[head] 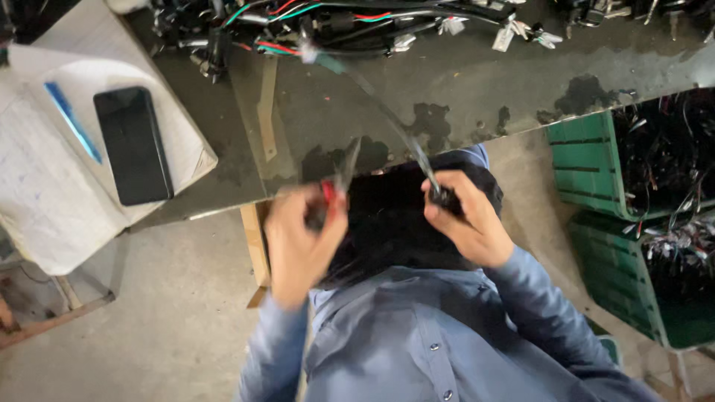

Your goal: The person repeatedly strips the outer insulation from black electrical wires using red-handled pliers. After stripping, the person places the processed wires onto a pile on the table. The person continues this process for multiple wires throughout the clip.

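Red-handled tool (333, 195), seemingly pliers, gripped by left hand (298, 246); right hand (465, 219) fingers clasping black cable (387, 115)

Only 1 camera sees this, worn on my head and facing steeply down over my chest. It sits close to my own fingers (313, 216), which blur at the frame's middle. The far edge reaches the dark, stained bench (462, 82), and the grey concrete floor (171, 313) fills the lower left.
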